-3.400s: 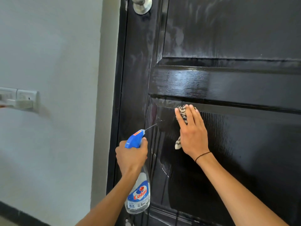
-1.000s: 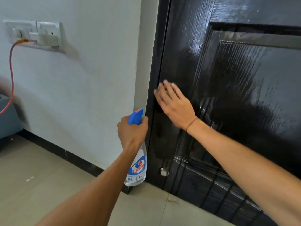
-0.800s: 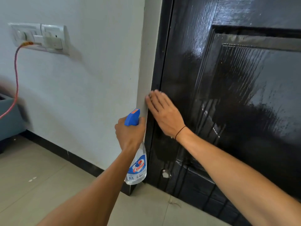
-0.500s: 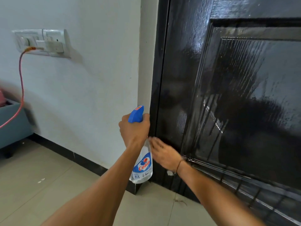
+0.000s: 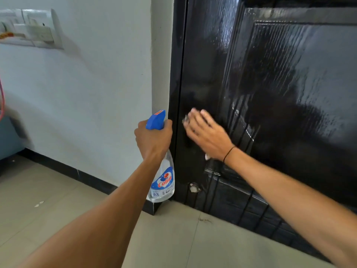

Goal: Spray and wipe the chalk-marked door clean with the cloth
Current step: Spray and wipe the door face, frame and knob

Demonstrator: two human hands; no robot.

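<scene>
Soft cloth [image 5: 207, 156] pressed flat under right hand [image 5: 207, 135] low on wet, slippery door [image 5: 270, 93]; left hand [image 5: 153, 140] grips light spray bottle [image 5: 163, 182] at neck

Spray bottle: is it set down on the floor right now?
No: the left hand grips the spray bottle by its neck and holds it in the air beside the door, above the floor.

Left hand [image 5: 153, 141]: grips the neck of the spray bottle [image 5: 162, 182], upright, just beside the door's left edge.
Right hand [image 5: 206, 133]: fingers flat, presses the cloth [image 5: 207, 156] against the door [image 5: 270, 93]; only scraps of cloth show.
Door: black, glossy, wet streaks on the panel.
Wall [image 5: 87, 84]: white, switch plate [image 5: 36, 29] upper left.
Floor [image 5: 58, 206]: beige tiles.
</scene>
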